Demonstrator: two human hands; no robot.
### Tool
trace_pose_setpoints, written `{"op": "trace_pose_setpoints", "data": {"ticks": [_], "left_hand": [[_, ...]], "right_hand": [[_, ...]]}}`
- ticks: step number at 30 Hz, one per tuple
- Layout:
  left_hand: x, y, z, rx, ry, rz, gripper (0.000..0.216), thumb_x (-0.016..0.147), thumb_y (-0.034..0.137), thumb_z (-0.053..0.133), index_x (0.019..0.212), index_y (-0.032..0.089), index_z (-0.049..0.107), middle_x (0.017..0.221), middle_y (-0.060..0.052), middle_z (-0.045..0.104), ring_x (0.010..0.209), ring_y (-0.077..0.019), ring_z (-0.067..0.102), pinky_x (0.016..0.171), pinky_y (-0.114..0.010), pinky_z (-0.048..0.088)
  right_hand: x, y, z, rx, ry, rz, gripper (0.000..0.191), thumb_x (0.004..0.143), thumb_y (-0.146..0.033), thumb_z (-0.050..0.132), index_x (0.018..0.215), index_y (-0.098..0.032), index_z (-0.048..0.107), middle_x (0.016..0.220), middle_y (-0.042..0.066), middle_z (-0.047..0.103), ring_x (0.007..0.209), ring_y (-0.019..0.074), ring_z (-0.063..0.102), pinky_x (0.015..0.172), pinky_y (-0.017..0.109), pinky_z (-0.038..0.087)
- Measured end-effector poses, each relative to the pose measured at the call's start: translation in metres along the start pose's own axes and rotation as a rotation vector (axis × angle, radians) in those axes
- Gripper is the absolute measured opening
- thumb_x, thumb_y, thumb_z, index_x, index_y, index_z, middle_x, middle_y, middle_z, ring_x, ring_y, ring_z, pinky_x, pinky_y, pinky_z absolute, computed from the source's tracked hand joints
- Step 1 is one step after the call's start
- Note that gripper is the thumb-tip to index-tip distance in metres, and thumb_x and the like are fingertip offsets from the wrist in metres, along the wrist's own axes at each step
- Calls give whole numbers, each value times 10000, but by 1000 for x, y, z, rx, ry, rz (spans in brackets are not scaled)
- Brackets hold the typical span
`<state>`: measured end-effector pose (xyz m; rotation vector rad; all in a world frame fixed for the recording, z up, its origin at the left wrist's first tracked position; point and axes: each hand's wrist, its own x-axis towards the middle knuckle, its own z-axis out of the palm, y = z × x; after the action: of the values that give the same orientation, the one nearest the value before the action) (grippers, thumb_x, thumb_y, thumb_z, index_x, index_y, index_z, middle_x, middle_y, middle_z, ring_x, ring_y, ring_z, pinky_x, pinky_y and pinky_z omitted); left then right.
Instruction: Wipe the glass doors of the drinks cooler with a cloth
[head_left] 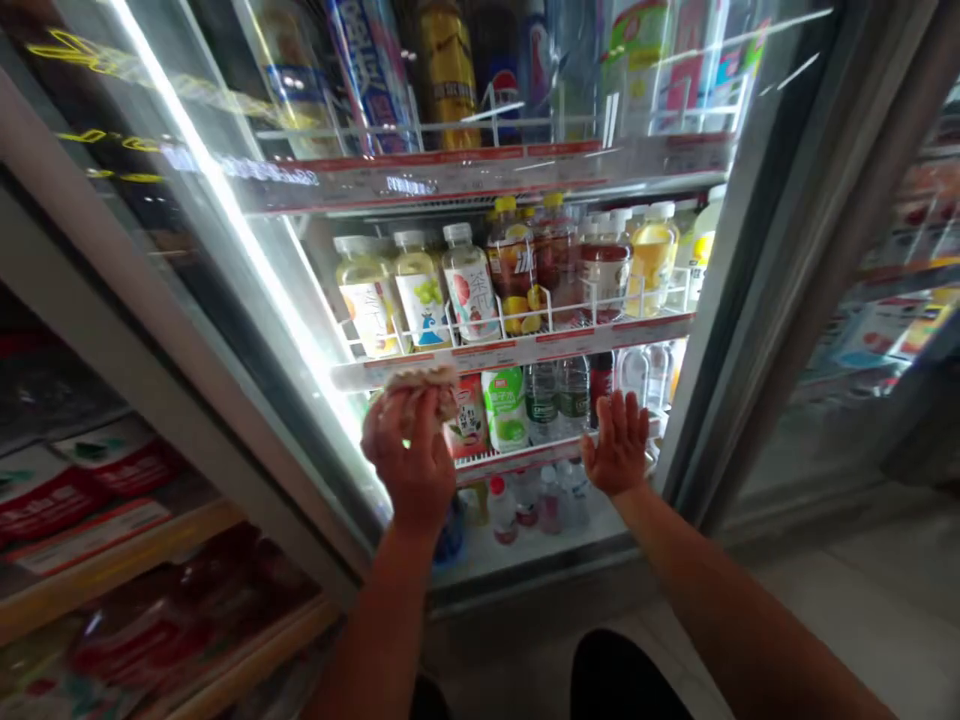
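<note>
My left hand point(409, 440) is closed on a crumpled pale cloth point(424, 380), which shows above and between its fingers. Both are in front of the glass door of a lit drinks cooler, at the height of the third shelf. To the right, my right hand point(619, 445) is raised with its palm towards the glass and its fingers stretched out, holding nothing. Whether its palm touches the glass I cannot tell. Behind the hands stand a green and white carton point(506, 410), a red carton point(469, 418) and several clear bottles point(559, 395).
Bottled drinks fill the cooler's shelves, among them white-capped tea bottles point(424, 295) and yellow-capped ones point(514, 260). A metal door frame point(742, 290) runs down the right side. On the left are wooden shelves point(127, 560) with packaged goods. Below lies the tiled floor point(847, 600).
</note>
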<state>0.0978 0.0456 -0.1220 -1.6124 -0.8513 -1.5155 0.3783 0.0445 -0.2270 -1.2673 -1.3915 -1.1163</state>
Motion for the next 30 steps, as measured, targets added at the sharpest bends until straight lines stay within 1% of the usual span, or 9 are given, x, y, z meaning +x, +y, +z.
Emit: {"op": "trace_pose_setpoints", "data": {"ticks": [3,5,12,15,18,20,23,28,30], "left_hand": [[46,-2,11,-2,108,-87,480,937,147,499,1405,249,535,1377,-139,532,1334,-274,443,1143,-495,336],[50,15,19,-35,89,-111,481,935,145,503,1404,246,540,1381,-140,529,1342,-278,432,1144,-491,329],[-30,88,33,-184,-293,294,439,917,157,581,1324,318,610,1260,-31,669,1325,-218,484,1099,-352,366],[-11,70,29,-127,-249,313,419,918,158,587,1304,315,619,1246,-30,676,1292,-215,515,1078,-374,396],[44,27,19,-17,-8,210,440,916,131,562,1323,293,604,1267,-66,635,1265,-226,519,1070,-429,425],[81,-2,11,115,145,40,440,924,119,514,1327,269,607,1389,-86,542,1324,-272,450,1107,-505,382],[109,-19,5,134,158,-93,485,934,146,471,1410,221,527,1464,-110,466,1354,-314,417,1140,-559,324],[63,40,19,-28,-50,-33,502,912,238,562,1412,222,526,1427,-137,500,1389,-326,373,1156,-517,309],[30,72,26,-100,-210,141,454,913,194,565,1361,267,575,1339,-72,601,1371,-266,421,1140,-426,347]], "right_hand": [[0,0,0,16,-13,5,728,954,-344,453,1586,-145,152,1618,160,286,1534,295,162,1225,514,190],[0,0,0,21,-12,4,727,953,-346,459,1585,-150,158,1612,158,301,1530,294,178,1223,516,198],[2,-2,-2,13,-5,-2,709,960,-342,444,1584,-148,168,1606,158,316,1523,300,205,1221,515,200],[1,-2,-1,9,-9,-2,710,957,-346,449,1582,-146,177,1594,159,340,1519,299,222,1220,502,205],[0,-2,0,-5,-1,13,712,956,-357,454,1582,-158,180,1568,165,387,1497,302,282,1211,505,223],[0,-3,0,-5,2,17,707,958,-358,448,1582,-158,181,1563,168,394,1495,302,288,1211,507,221],[1,-3,0,8,8,8,700,961,-344,441,1581,-148,182,1573,165,378,1515,293,236,1223,500,198],[1,-2,0,15,18,-6,707,949,-317,465,1576,-137,194,1579,165,368,1525,280,206,1228,501,206],[1,-2,0,9,18,-17,708,947,-314,466,1574,-130,194,1592,169,341,1528,284,193,1228,508,205]]}}
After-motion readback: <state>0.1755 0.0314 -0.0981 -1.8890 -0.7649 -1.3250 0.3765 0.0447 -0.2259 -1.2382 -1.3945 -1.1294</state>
